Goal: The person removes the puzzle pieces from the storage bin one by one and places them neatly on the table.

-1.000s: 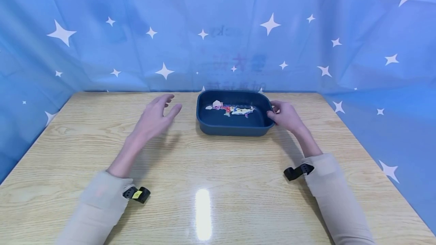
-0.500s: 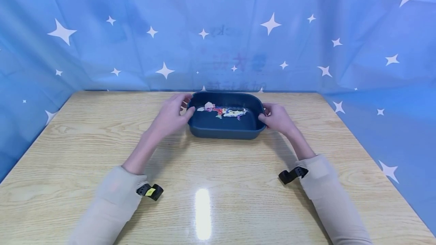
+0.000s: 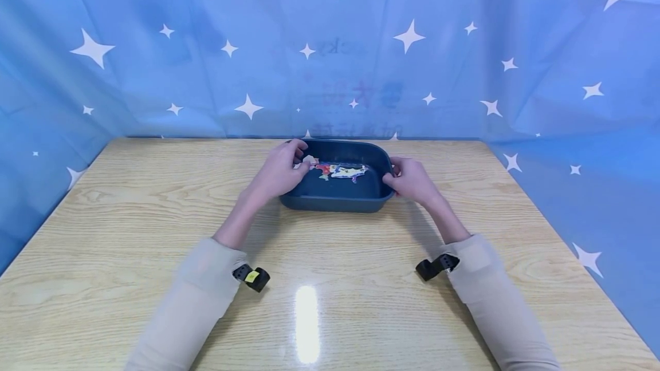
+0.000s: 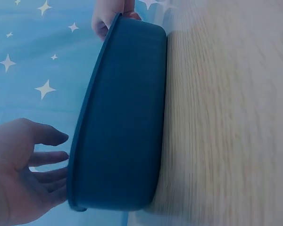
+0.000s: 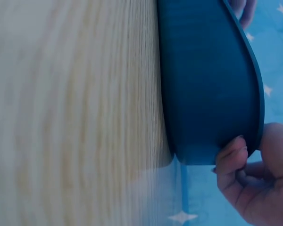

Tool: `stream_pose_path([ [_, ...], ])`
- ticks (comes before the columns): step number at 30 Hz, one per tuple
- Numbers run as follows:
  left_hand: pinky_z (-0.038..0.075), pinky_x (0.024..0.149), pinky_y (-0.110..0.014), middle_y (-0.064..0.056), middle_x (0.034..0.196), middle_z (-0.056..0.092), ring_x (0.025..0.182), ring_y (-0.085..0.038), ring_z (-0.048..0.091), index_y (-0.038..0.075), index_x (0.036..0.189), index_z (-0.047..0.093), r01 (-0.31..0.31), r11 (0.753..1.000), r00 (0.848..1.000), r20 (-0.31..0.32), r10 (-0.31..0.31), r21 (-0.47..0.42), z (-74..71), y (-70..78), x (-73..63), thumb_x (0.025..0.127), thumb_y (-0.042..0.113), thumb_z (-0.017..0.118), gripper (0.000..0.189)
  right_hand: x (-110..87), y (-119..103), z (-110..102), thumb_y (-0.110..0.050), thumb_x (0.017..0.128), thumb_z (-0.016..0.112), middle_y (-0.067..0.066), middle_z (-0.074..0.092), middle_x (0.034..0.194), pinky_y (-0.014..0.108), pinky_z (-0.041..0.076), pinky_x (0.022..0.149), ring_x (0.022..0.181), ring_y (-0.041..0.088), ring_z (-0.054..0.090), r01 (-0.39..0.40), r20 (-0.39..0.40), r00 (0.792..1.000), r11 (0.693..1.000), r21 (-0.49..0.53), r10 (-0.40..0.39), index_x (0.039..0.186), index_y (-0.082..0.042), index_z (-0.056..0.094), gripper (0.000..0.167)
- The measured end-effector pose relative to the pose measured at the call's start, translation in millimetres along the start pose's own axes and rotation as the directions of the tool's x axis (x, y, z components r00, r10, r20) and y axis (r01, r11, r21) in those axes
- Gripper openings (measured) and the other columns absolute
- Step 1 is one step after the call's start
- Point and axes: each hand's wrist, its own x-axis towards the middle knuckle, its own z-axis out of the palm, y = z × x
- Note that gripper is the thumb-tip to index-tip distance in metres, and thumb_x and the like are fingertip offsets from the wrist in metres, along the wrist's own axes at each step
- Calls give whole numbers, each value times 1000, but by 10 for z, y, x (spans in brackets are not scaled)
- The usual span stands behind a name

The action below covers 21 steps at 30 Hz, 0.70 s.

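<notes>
A dark blue, rounded rectangular basin (image 3: 335,204) rests upright near the table's back edge. Several small flat cut-out pieces (image 3: 346,172), in white, red, yellow and pink, lie on its floor; their kind is too small to tell. My right hand (image 3: 412,179) grips the basin's right end, thumb over the rim and curled fingers outside, as the right wrist view also shows. Over the left end reaches my left hand (image 3: 281,170), thumb and fingers apart above the pieces at that side. In the left wrist view its fingertips (image 4: 61,157) point down at the rim, and nothing shows between them.
The basin stands on a wood-grain table (image 3: 206,199). Behind it hangs a blue curtain (image 3: 206,85) with white stars, close to the table's back edge. Both forearms wear light sleeves with black wrist cameras (image 3: 258,278). A bright light reflection (image 3: 307,325) lies at the front.
My left hand has come right, from beside the basin to over its left end. My right hand has shifted the basin leftward and slightly nearer, keeping its grip on the rim.
</notes>
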Motion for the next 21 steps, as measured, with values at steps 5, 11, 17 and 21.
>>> stream_pose_path([
  [5,47,102,-45,-23,128,60,114,-31,58,-5,139,50,104,994,994,40,-102,-37,90,-13,89,102,15,56,43,2,-21,13,-5,93,53,6,59,65,27,45,47,52,29,63,-2,5,1000,1000,3,2,137,7,54,46],
  [11,47,95,-44,-22,122,61,103,-31,56,-5,140,47,186,982,982,40,-185,-40,171,-56,190,103,12,52,41,10,-39,24,-5,93,52,4,55,62,28,44,48,54,32,63,4,16,1000,1000,7,-4,134,6,56,43],
  [17,49,94,-45,-22,128,59,106,-32,58,-4,142,44,326,945,944,61,-325,-4,234,-48,284,104,11,49,42,-1,-45,18,-6,94,51,5,53,61,29,44,49,54,32,64,8,13,1000,1000,-1,-8,129,5,59,38],
  [21,50,95,-46,-23,131,59,110,-34,60,-3,143,44,379,925,923,54,-380,35,281,-60,315,102,11,54,44,-2,-40,19,-6,94,52,5,52,61,30,45,49,54,32,64,7,11,1000,1000,-1,-7,124,4,61,33],
])
